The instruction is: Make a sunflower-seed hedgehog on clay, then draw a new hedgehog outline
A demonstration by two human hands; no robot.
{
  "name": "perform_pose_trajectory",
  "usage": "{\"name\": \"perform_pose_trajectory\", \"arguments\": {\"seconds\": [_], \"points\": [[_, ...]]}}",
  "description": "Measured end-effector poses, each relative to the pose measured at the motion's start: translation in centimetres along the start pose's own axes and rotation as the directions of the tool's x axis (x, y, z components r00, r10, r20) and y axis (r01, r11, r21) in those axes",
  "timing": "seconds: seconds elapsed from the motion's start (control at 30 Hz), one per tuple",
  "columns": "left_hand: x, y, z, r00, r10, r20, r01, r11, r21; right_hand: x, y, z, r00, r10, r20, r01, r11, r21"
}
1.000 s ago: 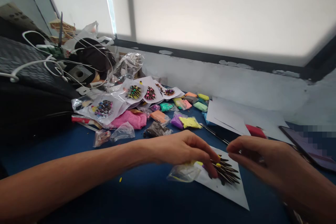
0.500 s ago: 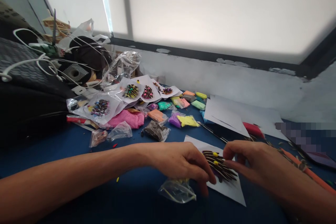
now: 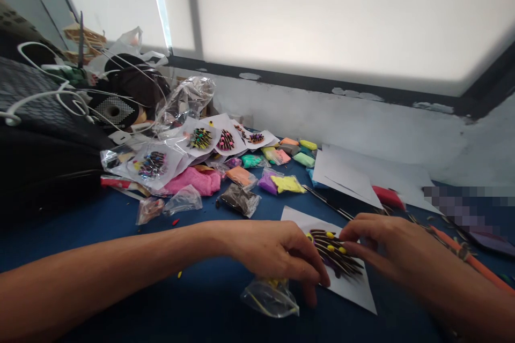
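While the left hand has slid lower in frame since 1 s ago, fingers curled loosely, it now rests w/ the small clear bag of yellow bits just below it. At centre-right, the dark strip piece on white paper shows more yellow dots. The right hand, fingers narrow, touches its edge.

glossy plastic bag, matt paper sheet

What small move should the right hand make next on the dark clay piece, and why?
Probably press the next yellow tip down: the right hand touches the striped clay piece, where only some strips carry yellow dots, while the left hand steadies its paper.
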State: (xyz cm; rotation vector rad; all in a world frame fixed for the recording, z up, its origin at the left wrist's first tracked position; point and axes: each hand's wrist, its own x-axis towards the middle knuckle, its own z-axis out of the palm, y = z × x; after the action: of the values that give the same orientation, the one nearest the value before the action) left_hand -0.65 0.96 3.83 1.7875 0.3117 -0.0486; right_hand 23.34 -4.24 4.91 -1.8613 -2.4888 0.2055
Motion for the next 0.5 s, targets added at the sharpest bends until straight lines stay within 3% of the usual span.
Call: {"name": "perform_pose_trajectory", "arguments": {"seconds": [0.13,0.23,0.33,0.5], "points": [[-0.1,0.3,0.1,0.999,-0.025,-0.044,0.023,0.999,-0.043,-0.2,-0.2,-0.3,0.998,-0.016,-0.061,0.019,0.999,0.036],[-0.2,0.7,0.0,0.969,-0.073,-0.237,0.028,0.982,-0.188,-0.5,-1.0,-0.9,0.984,-0.003,-0.178,0.027,0.991,0.132],[-0.1,0.9,-0.3,0.907,-0.034,-0.42,-0.143,0.913,-0.381,-1.0,-2.1,-1.7,0.968,0.06,-0.244,0.007,0.964,0.264],[0.4,0.2,-0.6,0.858,0.059,-0.511,-0.321,0.838,-0.442,-1.1,-3.7,-2.4,0.978,0.118,-0.171,-0.036,0.906,0.423]]}}
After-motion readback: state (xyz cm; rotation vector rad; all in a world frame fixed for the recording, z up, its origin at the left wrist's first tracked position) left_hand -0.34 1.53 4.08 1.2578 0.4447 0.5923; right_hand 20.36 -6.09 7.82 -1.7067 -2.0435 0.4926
